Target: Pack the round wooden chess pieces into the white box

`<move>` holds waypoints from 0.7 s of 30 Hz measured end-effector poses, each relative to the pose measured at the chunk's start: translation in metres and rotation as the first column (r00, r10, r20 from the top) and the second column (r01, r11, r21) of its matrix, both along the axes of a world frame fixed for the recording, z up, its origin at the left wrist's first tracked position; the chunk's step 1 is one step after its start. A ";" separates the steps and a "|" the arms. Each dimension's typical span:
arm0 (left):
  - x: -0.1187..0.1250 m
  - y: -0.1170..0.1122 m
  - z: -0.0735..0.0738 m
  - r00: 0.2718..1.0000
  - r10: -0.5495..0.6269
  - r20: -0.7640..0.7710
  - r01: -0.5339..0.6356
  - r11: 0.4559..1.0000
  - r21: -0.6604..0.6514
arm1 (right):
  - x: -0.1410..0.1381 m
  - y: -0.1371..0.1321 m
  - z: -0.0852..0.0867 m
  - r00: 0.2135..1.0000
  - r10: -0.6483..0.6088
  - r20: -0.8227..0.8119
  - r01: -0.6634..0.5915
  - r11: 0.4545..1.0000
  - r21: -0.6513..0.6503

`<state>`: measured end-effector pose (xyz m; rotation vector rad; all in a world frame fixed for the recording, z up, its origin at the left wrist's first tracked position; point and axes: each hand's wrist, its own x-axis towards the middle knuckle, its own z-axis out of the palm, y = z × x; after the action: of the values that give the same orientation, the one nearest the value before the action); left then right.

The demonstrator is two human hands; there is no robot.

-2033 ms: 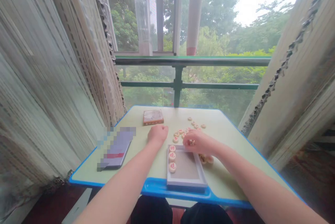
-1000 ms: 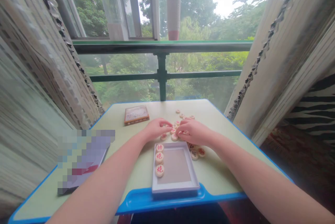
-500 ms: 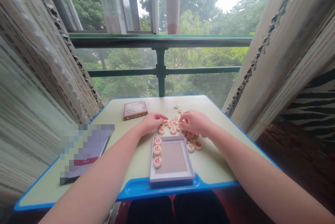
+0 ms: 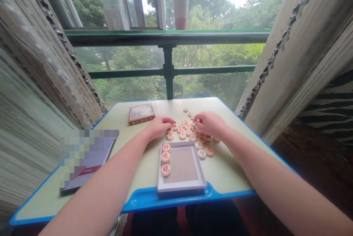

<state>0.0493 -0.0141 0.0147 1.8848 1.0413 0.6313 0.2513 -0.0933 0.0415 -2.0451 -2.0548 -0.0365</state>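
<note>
At frame centre, my left hand (image 4: 158,127) and right hand (image 4: 211,124) curl over scattered pieces (image 4: 180,130), any grip unclear; the tray (image 4: 182,166) sits just below, presumably for easy reach.

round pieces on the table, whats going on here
A person has the left hand at the left edge of some scattered round pieces and the right hand over their right side. Whether either hand grips one is unclear. Three red-marked pieces sit in a column along the shallow tray's left wall.
</note>
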 end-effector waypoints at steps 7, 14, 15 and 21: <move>-0.001 0.004 -0.004 1.000 -0.002 0.030 0.001 0.999 0.042 | 0.005 0.004 -0.003 0.997 -0.080 -0.017 0.080 0.996 0.032; 0.000 0.006 -0.006 1.000 -0.016 0.012 0.016 0.999 0.045 | 0.007 0.006 -0.004 0.990 -0.051 -0.135 0.068 0.989 0.128; 0.000 0.005 -0.005 1.000 -0.016 -0.002 0.016 0.999 0.036 | 0.008 0.007 -0.006 0.988 -0.058 -0.144 0.078 0.987 0.138; 0.000 0.001 0.001 0.998 -0.058 -0.018 0.058 0.998 -0.014 | 0.016 0.015 -0.015 0.966 -0.174 -0.190 0.191 0.979 0.073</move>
<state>0.0489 -0.0131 0.0152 1.9049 0.9960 0.5732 0.2676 -0.0779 0.0266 -2.0906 -1.7212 0.0241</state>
